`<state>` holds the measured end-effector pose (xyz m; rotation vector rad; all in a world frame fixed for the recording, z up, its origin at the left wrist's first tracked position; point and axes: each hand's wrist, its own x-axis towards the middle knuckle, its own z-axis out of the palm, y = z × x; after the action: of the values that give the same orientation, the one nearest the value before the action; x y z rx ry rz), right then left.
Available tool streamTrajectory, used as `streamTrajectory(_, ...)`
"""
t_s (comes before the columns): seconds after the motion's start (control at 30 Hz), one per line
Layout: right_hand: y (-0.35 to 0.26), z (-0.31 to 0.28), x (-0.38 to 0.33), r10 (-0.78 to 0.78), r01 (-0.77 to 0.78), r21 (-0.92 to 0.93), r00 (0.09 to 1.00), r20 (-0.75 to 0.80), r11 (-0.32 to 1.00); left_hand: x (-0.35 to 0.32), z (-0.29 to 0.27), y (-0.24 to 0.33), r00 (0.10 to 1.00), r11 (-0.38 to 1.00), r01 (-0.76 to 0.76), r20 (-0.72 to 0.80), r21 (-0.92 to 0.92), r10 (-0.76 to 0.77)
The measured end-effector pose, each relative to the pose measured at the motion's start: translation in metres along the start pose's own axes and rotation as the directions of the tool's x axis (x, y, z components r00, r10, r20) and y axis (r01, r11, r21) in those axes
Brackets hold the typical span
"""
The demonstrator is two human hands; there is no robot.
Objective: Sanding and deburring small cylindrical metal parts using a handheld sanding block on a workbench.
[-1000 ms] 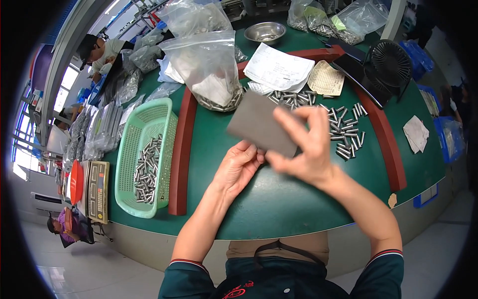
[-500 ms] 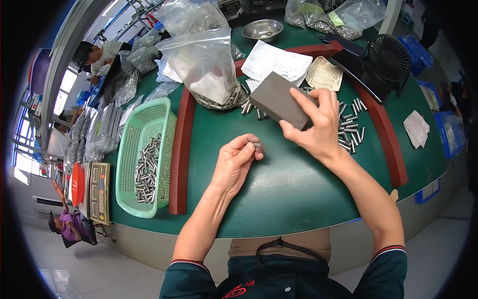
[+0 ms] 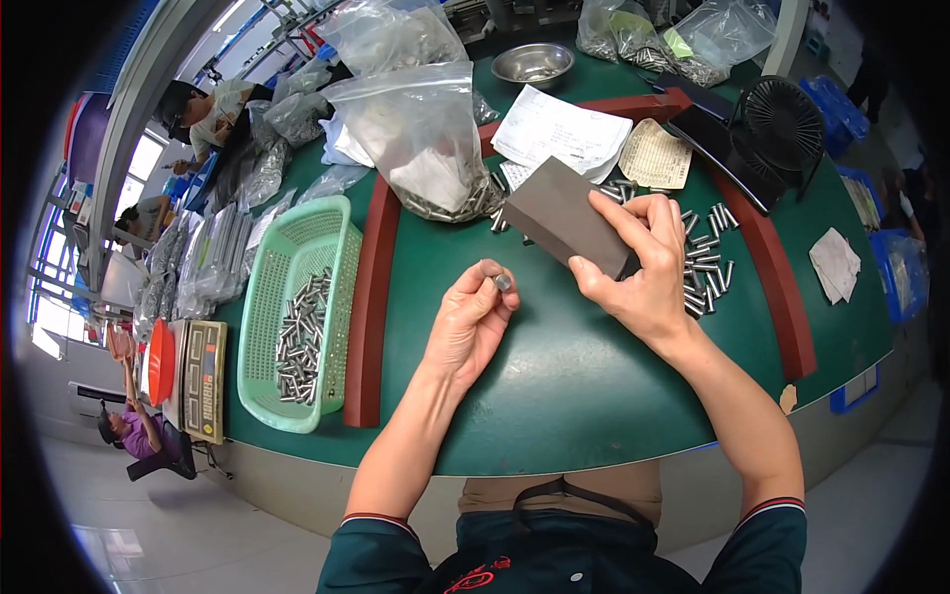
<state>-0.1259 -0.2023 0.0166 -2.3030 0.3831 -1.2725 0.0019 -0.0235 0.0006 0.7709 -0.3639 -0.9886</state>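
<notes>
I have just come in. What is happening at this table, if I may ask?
One person's left hand pinches a small silver metal piece with its round end showing. The right hand grips a dark grey rectangular block, held apart from that piece. Loose silver cylindrical metal pins lie on the green table near the right hand, and more pins lie in a light green perforated plastic basket on the left.

The block (image 3: 574, 220) is brown-grey, the pins (image 3: 303, 346) silver, the basket (image 3: 261, 307) (finely latticed) pale green.

The block (image 3: 572, 220) looks matt, the pins (image 3: 303, 346) shiny metal, the basket (image 3: 287, 247) plastic.
</notes>
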Motion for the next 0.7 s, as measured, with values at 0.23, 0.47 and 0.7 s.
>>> streamTrajectory(0.23, -0.042, -0.008, -0.007, -0.364, 0.349, 0.163, 0.929, 0.069, 0.923, -0.01, 0.003, 0.0, 0.991, 1.0, -0.004, -0.133, 0.015, 0.006)
streamTrajectory(0.47, -0.028, -0.014, -0.004, -0.279, 0.265, 0.19, 0.959, 0.051, 0.945, -0.005, 0.015, 0.001, 0.977, 0.983, -0.121, -0.16, 0.14, 0.143)
streamTrajectory(0.7, -0.013, -0.014, 0.003, -0.179, 0.178, 0.057, 0.983, 0.029, 0.982, 0.001, 0.001, 0.002, 0.972, 0.955, -0.234, 0.01, 0.183, 0.236)
